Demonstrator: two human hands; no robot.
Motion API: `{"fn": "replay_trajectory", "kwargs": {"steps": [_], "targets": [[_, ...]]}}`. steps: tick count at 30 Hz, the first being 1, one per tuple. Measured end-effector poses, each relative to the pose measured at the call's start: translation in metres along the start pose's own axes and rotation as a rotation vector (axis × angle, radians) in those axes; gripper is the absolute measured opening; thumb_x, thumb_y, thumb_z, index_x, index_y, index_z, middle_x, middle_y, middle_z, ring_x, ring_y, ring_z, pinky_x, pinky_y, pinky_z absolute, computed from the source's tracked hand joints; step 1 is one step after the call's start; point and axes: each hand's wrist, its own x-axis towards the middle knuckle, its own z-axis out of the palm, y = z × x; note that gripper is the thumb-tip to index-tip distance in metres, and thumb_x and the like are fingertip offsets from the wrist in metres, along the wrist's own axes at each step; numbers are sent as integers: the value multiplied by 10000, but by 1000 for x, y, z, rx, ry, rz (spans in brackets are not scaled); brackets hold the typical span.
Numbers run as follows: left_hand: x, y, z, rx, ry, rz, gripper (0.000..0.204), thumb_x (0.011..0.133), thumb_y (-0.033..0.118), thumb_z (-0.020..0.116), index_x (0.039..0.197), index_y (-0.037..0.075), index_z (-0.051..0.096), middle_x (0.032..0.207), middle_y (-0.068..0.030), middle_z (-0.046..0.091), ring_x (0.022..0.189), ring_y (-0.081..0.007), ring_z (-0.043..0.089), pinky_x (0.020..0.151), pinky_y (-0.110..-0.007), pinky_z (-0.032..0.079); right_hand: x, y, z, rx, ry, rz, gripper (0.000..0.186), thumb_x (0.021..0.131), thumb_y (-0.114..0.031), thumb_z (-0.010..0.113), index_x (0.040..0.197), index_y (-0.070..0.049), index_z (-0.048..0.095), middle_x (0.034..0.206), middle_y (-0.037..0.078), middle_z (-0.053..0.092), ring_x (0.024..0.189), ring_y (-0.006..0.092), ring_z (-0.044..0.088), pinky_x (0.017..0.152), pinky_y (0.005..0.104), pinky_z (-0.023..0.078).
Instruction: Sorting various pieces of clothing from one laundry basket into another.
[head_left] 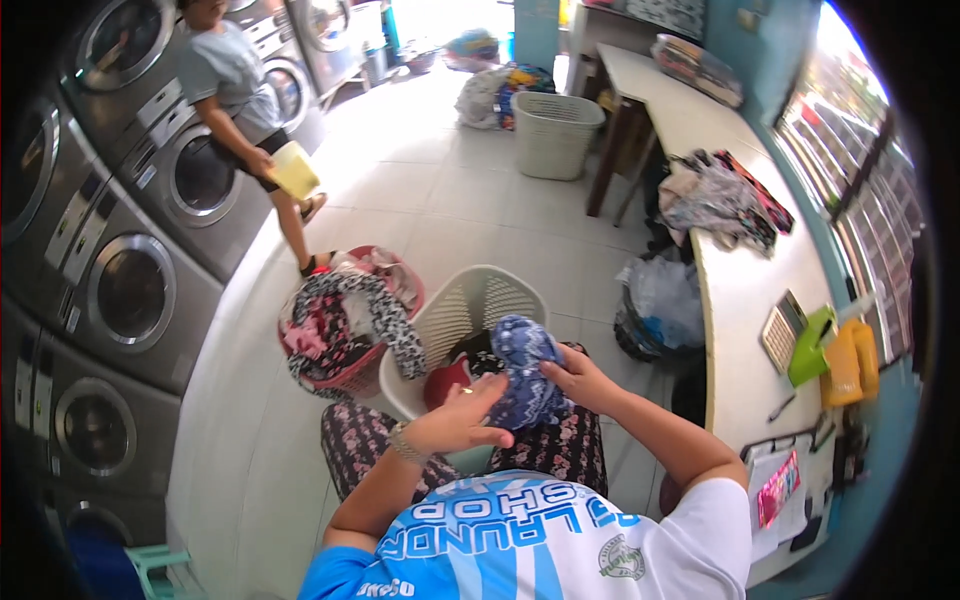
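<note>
A blue and white patterned cloth (522,365) is held up over my lap, gripped at its right side by my right hand (570,378). My left hand (462,412) lies against or beside the cloth's lower left, fingers stretched out and thumb apart. Beneath and beyond my hands a pale perforated laundry basket (480,290) holds a red item (442,382) and dark clothes. Left of it, a pink basket (330,375) is heaped with printed clothes (390,310), some draped toward the pale basket.
Steel machines (130,290) line the left. A person (215,80) stands there holding a yellow object (295,170). A white table (740,310) runs along the right with clothes (715,200) on it, a black bag-lined bin (650,325) beside it. A tall basket (555,145) and bags (485,100) are farther back.
</note>
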Motion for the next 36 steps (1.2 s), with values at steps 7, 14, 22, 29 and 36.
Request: {"fn": "replay_trajectory", "kwargs": {"steps": [7, 14, 22, 29, 36], "targets": [[12, 4, -1, -364, 76, 119, 1096, 764, 594, 702, 1482, -44, 176, 1428, -190, 407, 1325, -285, 388, 1102, -395, 277, -1, -5, -4, 374, -53, 129, 398, 973, -264, 578, 1286, -26, 521, 1133, 63, 649, 1043, 136, 598, 938, 307, 480], [36, 22, 24, -663, 458, 164, 566, 954, 392, 583, 1308, -32, 460, 1215, -104, 572, 1089, -145, 523, 955, -300, 410, -9, -39, -2, 405, -143, -47, 328, 943, -243, 631, 1175, -17, 580, 1058, 46, 668, 963, 104, 607, 888, 293, 503], [35, 3, -37, -1008, 847, -21, 248, 930, 162, 648, 1113, -2, 612, 1004, -34, 657, 901, -84, 590, 806, -236, 477, 9, -52, -70, 614, 202, 68, 337, 974, -366, 550, 1055, -46, 617, 966, 84, 680, 896, 174, 672, 767, 335, 567], [2, -24, -55, -985, 601, 154, 516, 821, 90, 745, 1245, 50, 454, 1043, -19, 605, 911, -76, 578, 824, -244, 489, 8, -51, -111, 819, 86, -80, 599, 978, -561, 370, 1279, -73, 544, 1235, 88, 629, 1143, 230, 590, 1013, 426, 434], [45, -68, -27, 3, 1169, -168, 442, 906, 322, 676, 1161, 11, 493, 1042, -106, 557, 900, -140, 552, 779, -274, 475, -1, -56, -59, 723, -236, -4, 704, 972, -605, 289, 1408, -65, 406, 1382, 110, 516, 1250, 260, 516, 1057, 406, 403]]}}
